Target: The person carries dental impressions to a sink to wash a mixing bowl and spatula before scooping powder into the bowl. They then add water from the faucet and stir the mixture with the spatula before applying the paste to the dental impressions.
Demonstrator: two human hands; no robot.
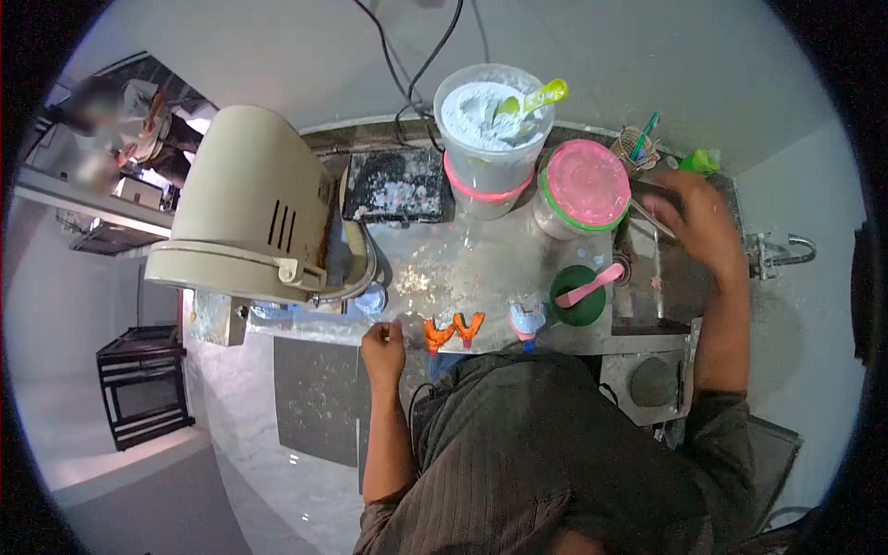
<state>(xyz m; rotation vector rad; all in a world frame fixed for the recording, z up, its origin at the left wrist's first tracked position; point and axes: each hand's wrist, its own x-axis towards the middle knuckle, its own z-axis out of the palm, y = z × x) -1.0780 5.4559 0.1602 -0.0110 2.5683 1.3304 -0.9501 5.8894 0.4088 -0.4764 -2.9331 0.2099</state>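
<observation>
My left hand (383, 354) is at the counter's front edge, its fingers curled in and nothing visible in them. Beside it lie two dental impression trays with orange material (438, 335) (469, 327). Farther right is a dental tray with pale blue material (528, 321). My right hand (708, 222) is over the sink, its fingers closed around a thin metal tool (655, 220) that they partly hide. To its left stands a tub with a pink lid (588, 182). A green mixing bowl (578, 305) sits nearer me, with a pink spatula (590, 285) across it.
An open tub of pale powder (481, 106) holds a lime-green scoop (536, 96). A large beige machine (245, 194) stands at the left beside a black, speckled box (396, 185). The sink (671, 296) and tap (782, 254) are at the right. People (125, 120) are in the background.
</observation>
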